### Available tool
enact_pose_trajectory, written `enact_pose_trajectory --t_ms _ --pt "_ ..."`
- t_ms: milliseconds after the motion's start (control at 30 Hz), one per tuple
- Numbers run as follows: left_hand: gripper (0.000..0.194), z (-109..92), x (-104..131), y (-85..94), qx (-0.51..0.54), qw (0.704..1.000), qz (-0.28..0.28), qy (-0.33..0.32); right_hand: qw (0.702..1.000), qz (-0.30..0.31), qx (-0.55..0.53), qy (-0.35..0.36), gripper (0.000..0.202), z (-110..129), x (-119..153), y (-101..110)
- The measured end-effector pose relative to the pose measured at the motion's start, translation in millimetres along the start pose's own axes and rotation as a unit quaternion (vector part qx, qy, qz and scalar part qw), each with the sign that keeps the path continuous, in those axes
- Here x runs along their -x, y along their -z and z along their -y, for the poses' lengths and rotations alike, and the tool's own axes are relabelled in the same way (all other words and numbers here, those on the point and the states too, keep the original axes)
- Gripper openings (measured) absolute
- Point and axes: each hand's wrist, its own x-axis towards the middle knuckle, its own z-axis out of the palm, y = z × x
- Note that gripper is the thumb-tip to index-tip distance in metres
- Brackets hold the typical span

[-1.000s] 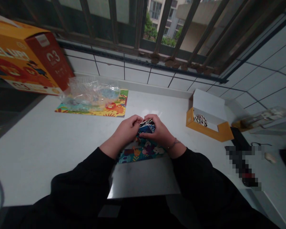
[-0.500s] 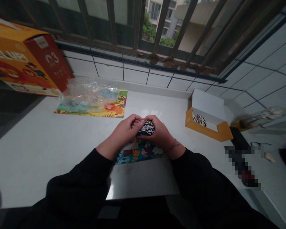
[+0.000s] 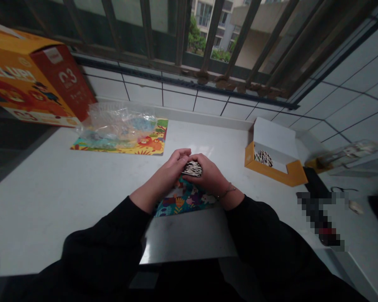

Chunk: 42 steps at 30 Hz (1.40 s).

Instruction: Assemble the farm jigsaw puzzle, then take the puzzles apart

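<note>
A small stack of dark pieces with pale edges (image 3: 193, 168) is gripped by my right hand (image 3: 210, 175), its thumb below and fingers above. My left hand (image 3: 173, 167) lies against the left side of the stack, with its fingers pressed together and stretched toward my right hand. Beneath both hands is a blue illustrated board (image 3: 189, 202) on the white counter. To the right, an open yellow box (image 3: 263, 172) holds another bunch of similar pieces (image 3: 263, 158).
At the back left, crumpled clear plastic (image 3: 119, 121) rests on a yellow illustrated sheet (image 3: 149, 147). A large orange box (image 3: 28, 75) stands beyond it. Barred window and tiled wall run along the back; dark glasses (image 3: 345, 189) lie far right.
The stack has turned in my hands and now shows mostly pale edges. My left hand's fingers have straightened and loosened from around it.
</note>
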Motion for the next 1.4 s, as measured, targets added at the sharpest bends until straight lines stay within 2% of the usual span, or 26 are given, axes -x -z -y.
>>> enact_pose_trajectory --t_ms 133,233,300,400,500,600,667,800,967,1100,1300,1400 --pt "0.039 -9.4 1.1 1.8 -0.072 0.996 -0.049 -0.002 0.999 -0.032 -0.007 -0.037 0.053 -1.2 0.1 2.2" --pt "0.034 -14.5 0.6 7.6 -0.161 0.982 -0.095 -0.001 0.999 -0.019 0.012 -0.049 0.063 -4.7 0.2 1.1" --pt "0.03 -14.5 -0.1 14.1 -0.233 0.967 -0.107 -0.017 0.999 -0.009 0.025 -0.045 0.062 -6.1 0.0 1.0" --pt "0.022 -12.1 0.0 25.3 -0.36 0.929 -0.082 -0.04 0.998 -0.032 0.03 -0.038 0.057 -6.4 -0.2 3.6" --pt "0.027 -10.4 2.6 33.0 -0.432 0.9 -0.019 -0.061 0.997 -0.062 0.033 -0.036 0.058 -8.6 0.1 7.4" --pt "0.044 -8.5 5.0 34.7 -0.444 0.892 0.034 -0.081 0.997 -0.05 0.043 -0.046 0.06 -13.7 0.9 8.5" --pt "0.052 -6.3 5.4 34.2 -0.447 0.889 0.05 -0.086 0.997 -0.041 0.049 -0.054 0.062 -16.5 1.4 7.6" --pt "0.053 -3.3 4.9 33.6 -0.473 0.875 0.064 -0.082 0.997 -0.038 0.05 -0.053 0.067 -17.4 2.2 5.2" --pt "0.063 -5.7 6.2 30.1 -0.508 0.854 0.084 -0.068 0.995 -0.038 0.067 -0.058 0.053 -15.9 0.9 6.0" --pt "0.072 -4.4 6.5 25.7 -0.526 0.844 0.082 -0.064 0.992 -0.056 0.069 -0.093 0.05 -13.2 -0.7 8.1" --pt "0.074 -6.0 5.5 19.7 -0.493 0.868 0.054 -0.025 0.979 -0.142 -0.008 -0.148 0.053 -2.6 0.0 12.8" --pt "0.064 -8.9 6.8 16.0 -0.45 0.892 0.043 -0.013 0.963 -0.172 -0.086 -0.188 0.054 0.5 0.5 14.9"
